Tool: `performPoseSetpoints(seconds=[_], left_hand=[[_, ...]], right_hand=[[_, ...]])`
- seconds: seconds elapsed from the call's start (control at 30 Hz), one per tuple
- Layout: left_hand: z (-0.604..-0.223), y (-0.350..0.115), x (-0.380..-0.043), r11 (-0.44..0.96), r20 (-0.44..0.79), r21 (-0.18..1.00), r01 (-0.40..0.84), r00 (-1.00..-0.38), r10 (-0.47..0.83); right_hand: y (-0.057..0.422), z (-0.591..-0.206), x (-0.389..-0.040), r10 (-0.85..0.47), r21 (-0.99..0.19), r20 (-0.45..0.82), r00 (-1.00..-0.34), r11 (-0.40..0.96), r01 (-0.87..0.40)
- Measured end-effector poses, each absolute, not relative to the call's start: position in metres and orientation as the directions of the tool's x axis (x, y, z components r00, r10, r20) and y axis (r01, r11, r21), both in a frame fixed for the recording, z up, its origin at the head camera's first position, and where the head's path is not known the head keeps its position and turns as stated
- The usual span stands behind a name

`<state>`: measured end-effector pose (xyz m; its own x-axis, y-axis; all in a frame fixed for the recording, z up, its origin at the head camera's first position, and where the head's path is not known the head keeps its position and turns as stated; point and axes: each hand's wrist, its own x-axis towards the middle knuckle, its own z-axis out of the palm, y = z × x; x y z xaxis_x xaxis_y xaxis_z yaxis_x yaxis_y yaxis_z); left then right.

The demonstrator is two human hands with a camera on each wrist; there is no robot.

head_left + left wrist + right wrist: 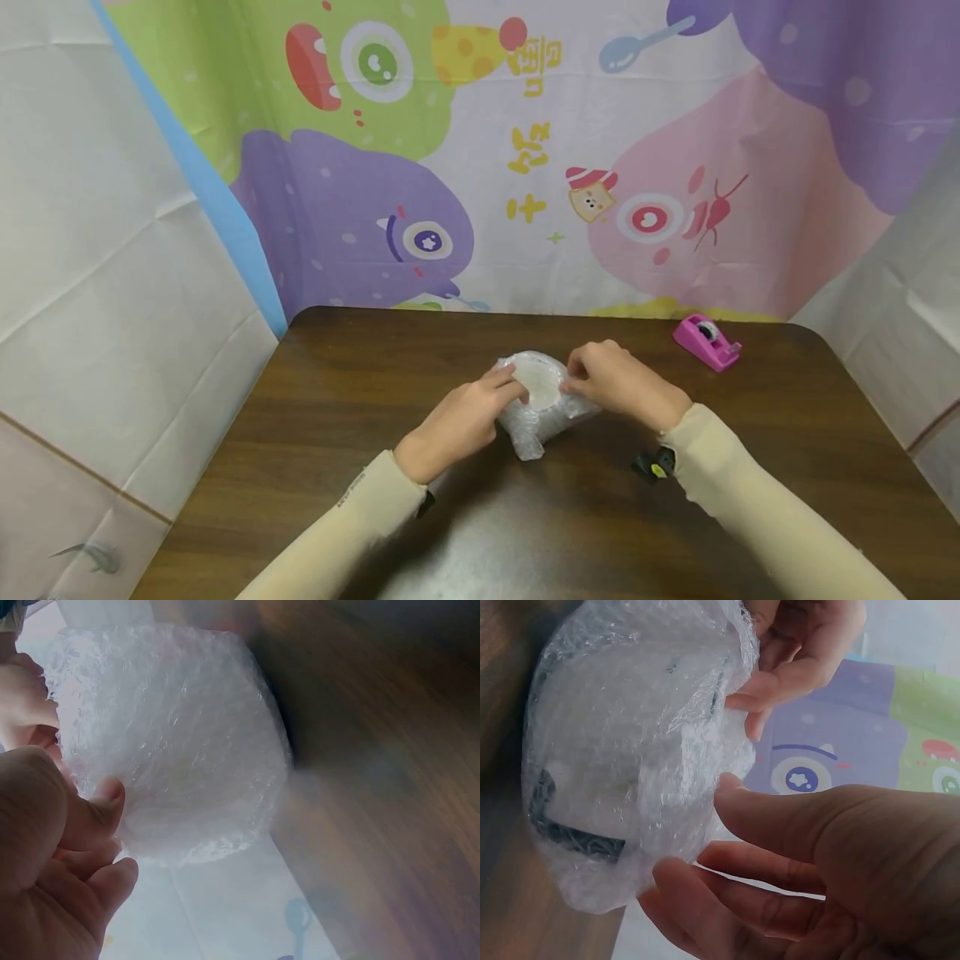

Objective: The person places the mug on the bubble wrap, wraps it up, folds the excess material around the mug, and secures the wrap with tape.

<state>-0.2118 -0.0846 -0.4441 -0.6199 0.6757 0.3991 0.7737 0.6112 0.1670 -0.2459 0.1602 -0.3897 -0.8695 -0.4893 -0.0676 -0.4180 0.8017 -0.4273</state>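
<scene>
A round, open-topped white thing wrapped in bubble wrap stands on the table in front of me. What is inside is hard to make out; a dark angled mark shows through the wrap in the right wrist view. My left hand holds the near-left rim, its thumb and fingertips at the wrap's edge. On the opposite side, my right hand pinches the upper edge of the wrap between thumb and fingers. A loose flap of wrap hangs down at the front.
A pink tape dispenser stands at the back right of the dark wooden table. A printed cartoon curtain hangs behind the table's far edge. Pale sheeting borders the left side.
</scene>
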Motion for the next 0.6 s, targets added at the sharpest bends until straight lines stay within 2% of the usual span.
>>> performPoseSetpoints(seconds=[0.37, 0.5, 0.6], left_hand=[[-0.449, -0.09, -0.218, 0.596, 0.426, 0.191, 0.78, -0.613, 0.666], [-0.447, -0.09, -0.218, 0.599, 0.422, 0.2, 0.776, -0.62, 0.662], [-0.446, -0.091, -0.217, 0.569, 0.452, 0.191, 0.8, -0.586, 0.672]], right_hand=[[0.162, -0.389, -0.241, -0.486, -0.463, -0.1, -0.868, 0.795, -0.392], [0.166, -0.391, -0.24, -0.505, -0.47, -0.051, -0.862, 0.773, -0.425], [0.172, -0.395, -0.241, -0.516, -0.47, 0.002, -0.856, 0.755, -0.457]])
